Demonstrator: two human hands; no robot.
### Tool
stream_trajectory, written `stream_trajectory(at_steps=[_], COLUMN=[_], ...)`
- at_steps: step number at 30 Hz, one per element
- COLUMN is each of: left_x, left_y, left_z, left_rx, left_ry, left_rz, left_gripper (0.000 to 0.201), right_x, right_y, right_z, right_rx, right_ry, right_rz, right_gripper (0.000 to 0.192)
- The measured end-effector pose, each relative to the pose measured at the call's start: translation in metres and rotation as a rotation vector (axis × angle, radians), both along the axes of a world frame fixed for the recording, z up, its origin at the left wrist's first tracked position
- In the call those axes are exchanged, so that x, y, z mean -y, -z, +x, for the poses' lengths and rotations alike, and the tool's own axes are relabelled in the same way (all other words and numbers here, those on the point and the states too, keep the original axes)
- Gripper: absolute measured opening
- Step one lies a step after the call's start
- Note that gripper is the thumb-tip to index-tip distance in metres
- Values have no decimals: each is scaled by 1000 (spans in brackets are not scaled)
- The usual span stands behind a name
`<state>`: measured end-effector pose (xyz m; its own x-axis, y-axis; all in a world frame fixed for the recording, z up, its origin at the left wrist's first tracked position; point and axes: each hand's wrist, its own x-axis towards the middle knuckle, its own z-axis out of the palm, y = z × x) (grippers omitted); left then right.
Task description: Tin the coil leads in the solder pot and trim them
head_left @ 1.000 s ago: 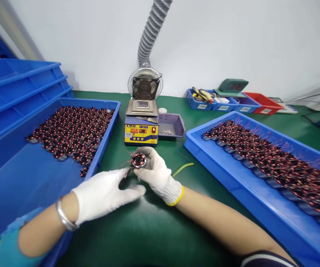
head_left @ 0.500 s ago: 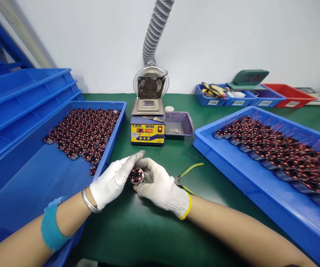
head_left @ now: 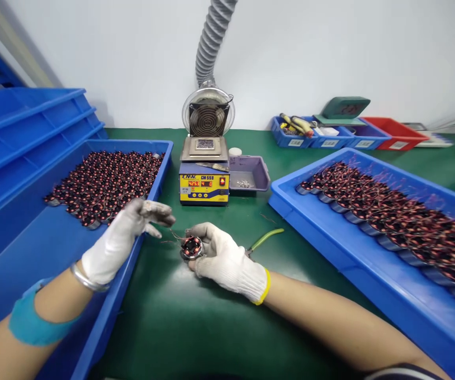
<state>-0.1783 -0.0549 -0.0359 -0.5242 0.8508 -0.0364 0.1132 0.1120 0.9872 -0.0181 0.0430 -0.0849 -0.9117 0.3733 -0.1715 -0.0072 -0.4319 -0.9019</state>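
My right hand [head_left: 223, 258], in a white knit glove with a yellow cuff, grips a small round motor stator [head_left: 191, 247] with copper windings in a metal ring. Thin wire ends stick out from the stator to the left. Just left of it my left hand [head_left: 132, 227], gloved in white with dirty fingertips, hovers by the rim of the left blue tray [head_left: 142, 245]. Its thumb and fingers are apart, with nothing visible between them. Green-handled cutters [head_left: 264, 240] lie partly hidden behind my right hand.
A yellow-blue solder pot unit [head_left: 204, 182] stands ahead under a fan with a grey duct [head_left: 213, 42]. Beside it sits a purple bin [head_left: 264, 177]. Stators [head_left: 108, 179] fill part of the left tray; more stand in the right blue tray [head_left: 310, 232]. Stacked trays [head_left: 33, 126] rise at left.
My left hand has moved away from the stator, to the left, and its fingers have spread. My right hand still holds the stator, whose wire ends now show. The view has shifted slightly.
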Motion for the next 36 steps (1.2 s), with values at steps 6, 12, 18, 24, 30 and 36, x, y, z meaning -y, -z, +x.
stream_trajectory(at_steps=[6, 12, 18, 24, 30, 36], left_x=[-1, -1, -2, 3, 8, 3], left_y=[4, -9, 2, -1, 4, 3], left_z=[23, 0, 11, 18, 0, 6], left_rx=[-468, -326, -425, -342, -41, -104], left_ry=[116, -507, 90, 84, -17, 135], left_rz=[-190, 284, -166, -106, 206, -83], left_gripper=[26, 19, 23, 28, 20, 16], right_x=[-1, -3, -2, -2, -2, -3], right_y=[-4, 5, 0, -3, -4, -12], right_z=[4, 3, 3, 2, 0, 0], right_rx=[54, 123, 73, 3, -7, -67], right_ry=[3, 21, 42, 38, 81, 84], right_rz=[166, 212, 189, 93, -12, -165], right_gripper=[41, 46, 43, 44, 46, 51])
